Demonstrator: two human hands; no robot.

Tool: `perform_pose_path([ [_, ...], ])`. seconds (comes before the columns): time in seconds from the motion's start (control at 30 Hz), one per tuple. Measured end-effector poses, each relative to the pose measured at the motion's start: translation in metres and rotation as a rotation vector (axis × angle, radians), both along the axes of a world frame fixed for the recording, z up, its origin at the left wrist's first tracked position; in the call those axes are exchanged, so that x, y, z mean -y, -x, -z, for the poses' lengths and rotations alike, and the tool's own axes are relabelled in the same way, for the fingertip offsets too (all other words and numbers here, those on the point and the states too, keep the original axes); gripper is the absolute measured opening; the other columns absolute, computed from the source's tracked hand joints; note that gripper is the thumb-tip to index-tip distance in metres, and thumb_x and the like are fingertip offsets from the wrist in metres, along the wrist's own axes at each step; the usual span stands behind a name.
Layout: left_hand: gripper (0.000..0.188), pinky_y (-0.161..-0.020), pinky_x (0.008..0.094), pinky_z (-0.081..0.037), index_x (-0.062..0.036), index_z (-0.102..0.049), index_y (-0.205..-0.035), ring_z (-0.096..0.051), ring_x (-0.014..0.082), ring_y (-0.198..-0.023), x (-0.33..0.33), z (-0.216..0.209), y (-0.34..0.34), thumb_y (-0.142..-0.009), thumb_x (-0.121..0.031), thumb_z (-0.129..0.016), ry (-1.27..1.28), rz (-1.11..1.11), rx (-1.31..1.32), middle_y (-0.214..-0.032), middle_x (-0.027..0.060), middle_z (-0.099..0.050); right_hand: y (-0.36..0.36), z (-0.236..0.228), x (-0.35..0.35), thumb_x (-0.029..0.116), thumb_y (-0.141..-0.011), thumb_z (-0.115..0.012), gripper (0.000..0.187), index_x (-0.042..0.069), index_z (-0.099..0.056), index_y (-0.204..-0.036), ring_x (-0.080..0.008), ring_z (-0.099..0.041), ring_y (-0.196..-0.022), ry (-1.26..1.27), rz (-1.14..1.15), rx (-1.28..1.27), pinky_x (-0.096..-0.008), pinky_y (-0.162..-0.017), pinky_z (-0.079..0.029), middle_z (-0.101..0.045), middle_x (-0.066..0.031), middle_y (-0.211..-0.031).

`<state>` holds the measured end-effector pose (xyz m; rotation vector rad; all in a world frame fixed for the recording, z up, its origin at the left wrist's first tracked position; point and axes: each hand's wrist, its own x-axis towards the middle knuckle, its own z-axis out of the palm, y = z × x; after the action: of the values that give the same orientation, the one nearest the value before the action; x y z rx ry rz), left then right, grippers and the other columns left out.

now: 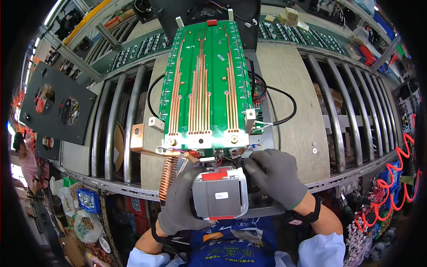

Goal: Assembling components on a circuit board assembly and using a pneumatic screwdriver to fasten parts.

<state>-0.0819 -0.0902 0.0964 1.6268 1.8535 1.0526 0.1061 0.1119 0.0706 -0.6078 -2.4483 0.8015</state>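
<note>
My left hand [177, 207], in a grey glove, is wrapped round the left side of a grey box-shaped part [218, 202] with a metal frame and red strips. That part sits at the near end of a long green circuit board [218, 98] with copper strips. My right hand [279, 173], gloved too, has its fingers bent and its fingertips at small dark parts and wires just beyond the box's right corner. What those fingertips hold is hidden. Beside my left hand stands a copper coil [168, 175]. A copper block [137, 137] lies to its left.
Metal rollers [116, 124] flank the work on the left, with more rollers [351, 111] on the right. A black cable [293, 102] loops out beside the board. Two small fasteners [315, 150] lie on the wooden panel. A red coiled hose [391, 173] hangs at right. Another person [29, 160] is far left.
</note>
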Motion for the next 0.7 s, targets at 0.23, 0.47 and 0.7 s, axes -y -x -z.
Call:
perform_pose_path([
  [0.23,0.101,-0.096,0.0482,-0.048,0.0029,-0.047,-0.136,-0.061,0.0448,-0.112,-0.001,-0.002,-0.002,-0.055,-0.033,-0.095,-0.069,0.012,0.013,-0.126,0.0246,-0.059,0.016,-0.008,-0.006,0.023,-0.087,-0.074,0.019,0.008,-0.063,-0.086,-0.0267,-0.063,-0.063,-0.226,0.002,0.024,-0.0406,-0.054,-0.048,-0.060,-0.0088,-0.067],
  [0.47,0.099,-0.093,0.0475,-0.049,0.0023,-0.047,-0.136,-0.061,0.0440,-0.109,-0.006,-0.002,0.001,-0.054,-0.030,-0.093,-0.120,0.015,-0.023,-0.122,0.0238,-0.059,0.021,-0.009,-0.006,0.019,-0.086,-0.073,0.015,0.006,-0.066,-0.089,-0.0267,-0.063,-0.062,-0.327,-0.021,0.033,-0.0407,-0.055,-0.049,-0.060,-0.0084,-0.066],
  [0.7,0.098,-0.092,0.0476,-0.050,0.0034,-0.046,-0.136,-0.062,0.0437,-0.107,-0.010,-0.008,0.005,-0.055,-0.025,-0.092,-0.112,0.051,-0.062,-0.119,0.0234,-0.059,0.024,-0.007,-0.005,0.014,-0.082,-0.075,0.014,0.005,-0.068,-0.091,-0.0287,-0.064,-0.065,-0.285,-0.011,0.019,-0.0418,-0.057,-0.049,-0.063,-0.0097,-0.069],
])
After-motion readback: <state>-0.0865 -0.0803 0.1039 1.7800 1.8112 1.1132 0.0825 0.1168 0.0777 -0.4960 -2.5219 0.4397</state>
